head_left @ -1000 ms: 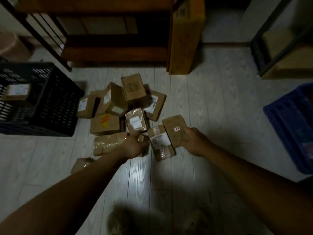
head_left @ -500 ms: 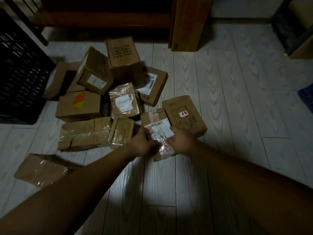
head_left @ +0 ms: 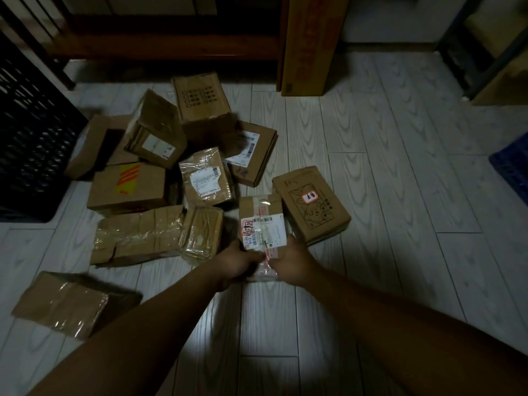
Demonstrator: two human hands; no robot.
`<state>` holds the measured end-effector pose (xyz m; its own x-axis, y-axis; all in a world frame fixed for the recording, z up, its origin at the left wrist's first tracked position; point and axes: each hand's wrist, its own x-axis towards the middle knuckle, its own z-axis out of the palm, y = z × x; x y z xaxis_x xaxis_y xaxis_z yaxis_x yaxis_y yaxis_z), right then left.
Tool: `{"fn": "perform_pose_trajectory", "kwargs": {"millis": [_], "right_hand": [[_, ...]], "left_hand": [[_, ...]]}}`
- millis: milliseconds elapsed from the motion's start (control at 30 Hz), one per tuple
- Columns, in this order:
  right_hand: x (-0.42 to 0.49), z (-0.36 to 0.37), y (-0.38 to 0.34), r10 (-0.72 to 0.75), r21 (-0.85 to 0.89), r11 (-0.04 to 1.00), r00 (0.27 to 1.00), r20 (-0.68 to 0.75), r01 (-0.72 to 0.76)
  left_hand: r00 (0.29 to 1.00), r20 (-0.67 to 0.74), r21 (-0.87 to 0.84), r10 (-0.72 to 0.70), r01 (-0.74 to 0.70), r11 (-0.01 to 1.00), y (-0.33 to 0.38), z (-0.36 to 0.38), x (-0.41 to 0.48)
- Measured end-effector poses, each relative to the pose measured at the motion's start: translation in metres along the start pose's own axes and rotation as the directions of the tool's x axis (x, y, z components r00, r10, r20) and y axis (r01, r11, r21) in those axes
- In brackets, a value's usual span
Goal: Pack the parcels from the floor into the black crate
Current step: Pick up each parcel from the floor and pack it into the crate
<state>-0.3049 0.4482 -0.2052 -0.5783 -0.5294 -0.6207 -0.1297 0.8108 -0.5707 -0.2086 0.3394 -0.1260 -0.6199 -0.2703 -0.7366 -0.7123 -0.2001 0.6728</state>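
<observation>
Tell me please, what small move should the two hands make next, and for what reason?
Probably lift the taped parcel straight up off the floor. The left hand and right hand already clasp its near end from both sides, so the grasp looks set. The black crate stands to the left, beyond the other parcels, so it has to rise before it is carried over them.

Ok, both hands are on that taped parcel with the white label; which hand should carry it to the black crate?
Left, probably. The black crate sits at the left edge, on the left hand side. The right hand would have to cross over the pile. Both hands grip the taped parcel's near end.
</observation>
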Motion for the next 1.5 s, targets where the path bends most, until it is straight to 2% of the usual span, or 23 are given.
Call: {"fn": "perform_pose_trajectory", "kwargs": {"millis": [100, 200, 300, 433, 533, 667, 833, 967, 1167, 1300, 1400, 1500], "right_hand": [[0.002, 0.008, 0.005, 0.004, 0.06, 0.998, 0.999, 0.034, -0.006], [0.002, 0.006, 0.005, -0.028, 0.107, 0.994, 0.999, -0.041, 0.032], [0.013, -0.007, 0.005, -0.066, 0.173, 0.981, 0.988, -0.143, 0.09], [-0.023, -0.053, -0.047, -0.126, 0.227, 0.956, 0.96, -0.25, 0.185], [-0.051, -0.085, -0.082, -0.154, 0.279, 0.929, 0.939, -0.307, 0.243], [-0.121, -0.136, -0.145, -0.187, 0.295, 0.911, 0.926, -0.327, 0.288], [-0.225, -0.209, -0.242, -0.235, 0.268, 0.903, 0.908, -0.348, 0.337], [-0.319, -0.262, -0.33, -0.224, 0.463, 0.817, 0.928, -0.297, 0.345], [-0.459, -0.32, -0.445, -0.276, 0.587, 0.678, 0.893, -0.354, 0.442], [-0.526, -0.348, -0.498, -0.323, 0.559, 0.653, 0.856, -0.404, 0.511], [-0.562, -0.363, -0.523, -0.386, 0.502, 0.653, 0.819, -0.424, 0.567], [-0.593, -0.386, -0.544, -0.437, 0.458, 0.646, 0.788, -0.435, 0.611]], "left_hand": [[0.998, -0.063, -0.039, -0.013, 0.01, 0.999, -0.004, -0.003, -0.001], [0.994, -0.104, -0.127, -0.022, 0.009, 0.992, -0.01, -0.006, 0.005], [0.984, -0.161, -0.159, 0.078, -0.104, 0.982, -0.011, -0.004, 0.01], [0.927, -0.259, -0.129, 0.271, -0.311, 0.941, 0.015, -0.007, 0.007], [0.892, -0.255, -0.134, 0.374, -0.416, 0.9, 0.057, -0.016, -0.021], [0.858, -0.236, -0.137, 0.457, -0.495, 0.858, 0.126, -0.035, -0.102], [0.839, -0.253, -0.136, 0.481, -0.523, 0.841, 0.223, -0.062, -0.228], [0.83, -0.221, -0.122, 0.512, -0.545, 0.83, 0.302, -0.089, -0.345], [0.788, -0.201, -0.091, 0.583, -0.607, 0.789, 0.4, -0.125, -0.507], [0.732, -0.21, -0.043, 0.648, -0.669, 0.742, 0.44, -0.134, -0.583], [0.675, -0.272, 0.002, 0.685, -0.712, 0.702, 0.456, -0.139, -0.626], [0.658, -0.262, 0.004, 0.706, -0.731, 0.682, 0.467, -0.148, -0.667]]}}
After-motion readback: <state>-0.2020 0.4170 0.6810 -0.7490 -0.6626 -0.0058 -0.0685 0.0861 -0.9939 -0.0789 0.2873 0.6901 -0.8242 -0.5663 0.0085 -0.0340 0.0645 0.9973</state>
